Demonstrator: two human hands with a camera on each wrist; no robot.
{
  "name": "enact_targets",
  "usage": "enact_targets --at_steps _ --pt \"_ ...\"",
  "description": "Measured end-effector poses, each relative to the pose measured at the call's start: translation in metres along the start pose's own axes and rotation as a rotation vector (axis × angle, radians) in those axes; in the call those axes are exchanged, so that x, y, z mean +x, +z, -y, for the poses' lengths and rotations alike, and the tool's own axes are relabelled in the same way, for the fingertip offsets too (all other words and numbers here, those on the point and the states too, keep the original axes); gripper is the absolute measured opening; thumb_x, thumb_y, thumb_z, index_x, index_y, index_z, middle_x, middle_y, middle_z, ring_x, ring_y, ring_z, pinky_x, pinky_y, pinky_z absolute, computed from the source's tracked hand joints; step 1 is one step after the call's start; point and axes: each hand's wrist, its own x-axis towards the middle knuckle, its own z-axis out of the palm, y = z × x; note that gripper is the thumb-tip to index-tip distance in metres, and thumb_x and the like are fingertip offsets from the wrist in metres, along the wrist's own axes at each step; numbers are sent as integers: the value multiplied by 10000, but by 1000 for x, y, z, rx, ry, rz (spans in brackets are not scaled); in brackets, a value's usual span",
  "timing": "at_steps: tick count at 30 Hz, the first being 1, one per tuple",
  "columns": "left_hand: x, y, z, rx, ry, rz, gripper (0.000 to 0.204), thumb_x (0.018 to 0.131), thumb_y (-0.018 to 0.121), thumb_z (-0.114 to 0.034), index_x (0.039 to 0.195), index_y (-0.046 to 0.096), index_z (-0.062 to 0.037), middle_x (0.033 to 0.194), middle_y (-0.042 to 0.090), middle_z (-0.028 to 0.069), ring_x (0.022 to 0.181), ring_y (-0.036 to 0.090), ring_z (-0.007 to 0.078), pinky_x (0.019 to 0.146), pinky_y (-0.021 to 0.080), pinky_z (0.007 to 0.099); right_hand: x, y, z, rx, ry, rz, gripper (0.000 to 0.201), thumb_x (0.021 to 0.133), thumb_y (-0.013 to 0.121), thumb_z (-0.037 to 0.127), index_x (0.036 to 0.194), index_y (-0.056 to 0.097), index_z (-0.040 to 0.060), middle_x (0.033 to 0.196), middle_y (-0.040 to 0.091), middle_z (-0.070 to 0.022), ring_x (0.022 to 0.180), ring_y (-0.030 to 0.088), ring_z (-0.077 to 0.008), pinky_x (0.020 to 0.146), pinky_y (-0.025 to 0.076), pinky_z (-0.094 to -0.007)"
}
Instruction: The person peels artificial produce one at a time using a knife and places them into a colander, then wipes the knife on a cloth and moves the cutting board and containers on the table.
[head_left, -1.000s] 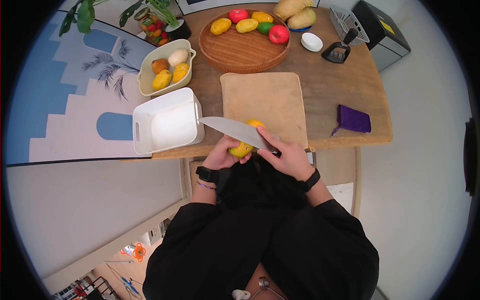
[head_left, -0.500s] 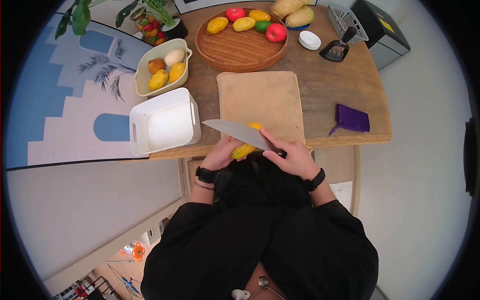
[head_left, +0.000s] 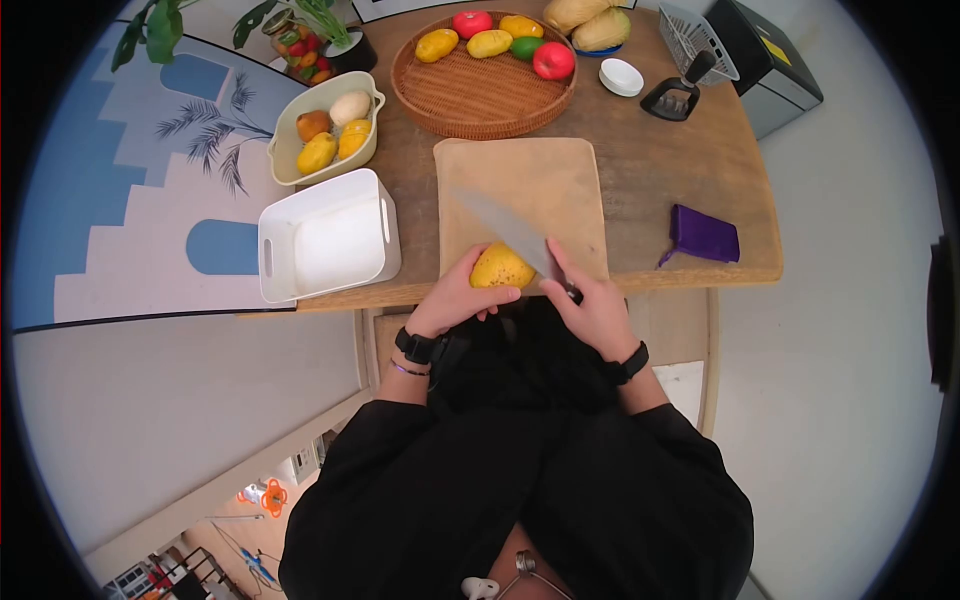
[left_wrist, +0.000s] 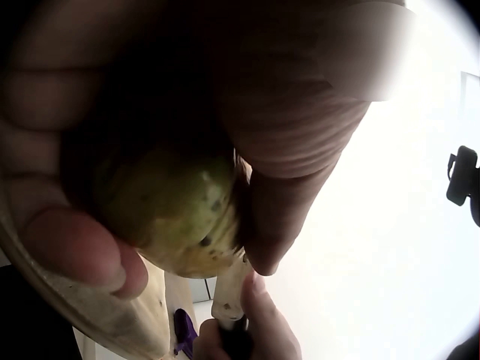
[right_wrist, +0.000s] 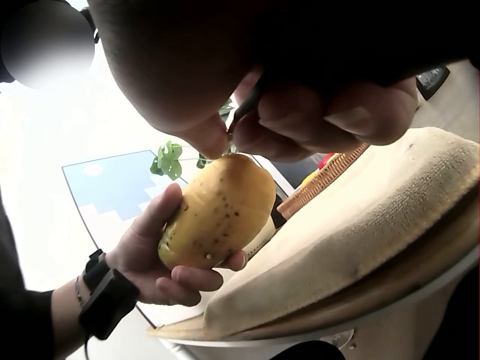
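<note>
My left hand (head_left: 462,295) holds a yellow, dark-speckled mango (head_left: 502,266) over the near edge of the cutting board (head_left: 522,180). Fingers wrap one side and the thumb the other, as the left wrist view shows of the mango (left_wrist: 172,210). My right hand (head_left: 592,308) grips a large kitchen knife by its black handle (head_left: 573,293). The broad blade (head_left: 515,232) points up and left over the board, its heel close to the mango's right side. In the right wrist view the mango (right_wrist: 219,214) is seen whole, below the right hand (right_wrist: 300,112).
Left of the board stands a white bin (head_left: 330,240), with a cream basin (head_left: 290,130) of fruit behind it. A wicker tray (head_left: 480,105) holds several fruits at the back. A purple pouch (head_left: 706,235), a white bowl (head_left: 621,77) and a black-handled tool (head_left: 675,98) lie to the right.
The mango has been turned and raised slightly, so its speckled side now faces up. The knife has come off the mango's top, and its blade has swung upward and right.
</note>
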Motion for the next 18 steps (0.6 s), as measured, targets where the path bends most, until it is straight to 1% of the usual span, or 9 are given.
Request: enact_targets --at_steps 2,3,6,8,12,14,15,17,18 --pt "4 0 2 -39 -2 -28 669 848 848 -191 1394 499 -23 980 671 25 678 608 79 551 495 230 -3 0 -3 98 -248 -5 613 948 702 441 1517 519 301 776 715 -143 650 682 -371 612 556 -423" --pt "6 -2 3 -38 0 -27 669 848 848 -191 1394 499 -23 980 671 25 678 608 79 551 495 230 -3 0 -4 96 -248 -7 613 948 702 441 1517 519 301 776 715 -143 650 682 -371 612 556 -423" --pt "4 0 0 45 7 35 627 850 845 -174 1354 507 -20 920 646 17 656 588 75 541 480 225 -9 1 -6 -121 -178 128 616 951 707 414 1522 513 292 828 728 -149 698 702 -364 639 564 -409" --pt "-2 5 -8 -12 19 -1 563 870 821 -158 1324 518 -18 907 635 10 651 581 71 533 464 223 0 7 -14 10 -43 -76 615 948 717 382 1522 514 296 862 734 -159 727 720 -343 657 574 -400" --pt "-1 3 4 -174 56 -1 510 893 789 -124 1318 526 -20 901 626 6 659 580 80 543 463 231 3 -1 -16 54 -18 -132 609 950 718 359 1521 514 300 902 745 -147 753 732 -325 685 583 -394" --pt "2 3 6 -334 109 21 458 911 761 -92 1301 530 -27 898 620 8 672 583 89 557 468 241 -1 -5 -2 101 -280 -49 598 957 713 346 1519 519 284 906 748 -153 762 735 -333 691 582 -391" --pt "3 1 6 -332 113 27 458 911 761 -92 1301 530 -27 898 620 8 672 583 89 557 468 241 -2 -3 -1 96 -282 -55 598 957 713 346 1519 519 284 906 748 -153 762 735 -333 691 582 -391" --pt "1 -1 6 -332 143 22 418 916 748 -65 1276 537 -38 944 622 25 705 593 106 568 474 250 -3 4 -4 69 -178 -48 592 957 716 330 1515 527 270 944 752 -154 794 741 -334 712 583 -380" --pt "0 -1 8 -338 139 17 418 916 748 -65 1276 537 -38 944 622 25 705 593 106 568 474 250 0 7 -6 133 -79 -102 591 951 721 321 1510 536 267 957 752 -160 815 746 -321 725 582 -371"
